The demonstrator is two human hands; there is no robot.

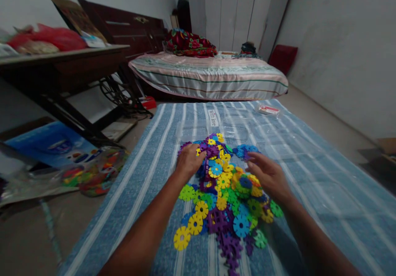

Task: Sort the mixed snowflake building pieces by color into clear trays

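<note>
A heap of plastic snowflake building discs point(224, 181) in yellow, blue, green and purple lies on the striped cloth. At its far left edge is my left hand point(189, 159), touching the pieces, thumb and forefinger apart, its other fingers partly hidden. Purple discs point(210, 151) lie just right of those fingertips. On the opposite side, my right hand point(268, 173) hovers at the pile with thumb and fingers parted and nothing plainly held. Close to its fingertips are several blue discs point(244, 149). Joined purple pieces point(229, 247) trail toward me, and a yellow disc point(182, 238) lies at the near left.
Behind the heap lies a clear plastic package point(193, 129) with a "With love" label point(213, 118). A small red and white packet point(268, 109) rests at the far right. Left stands a sewing-machine table point(93, 55); beyond is a bed point(210, 76). Bagged colourful pieces point(99, 173) lie lower left.
</note>
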